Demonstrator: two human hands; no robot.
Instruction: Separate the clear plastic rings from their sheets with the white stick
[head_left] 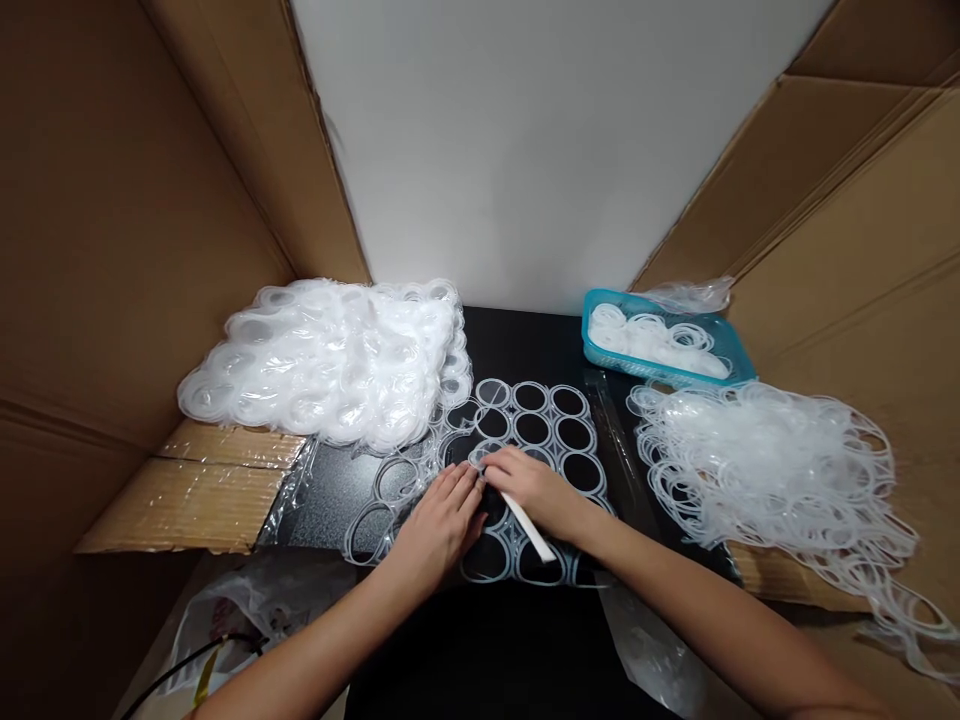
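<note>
A translucent plastic sheet of joined rings (531,428) lies on the black table surface. Bent over its middle, my right hand (536,488) is closed round a slim white tool (531,530), whose lower end sticks out toward me. My left hand (442,515) rests beside it with fingers together, pressed on the sheet's left part; whether it pinches anything is hidden. The fingertips of both hands nearly meet at one ring. Loose ring webbing (371,530) spreads out left of my left hand.
A tall stack of ring sheets (322,360) stands at the back left. At the back right, a blue basket (600,357) holds loose white rings. A heap of ring webbing (772,460) lies at the right. Cardboard walls flank both sides.
</note>
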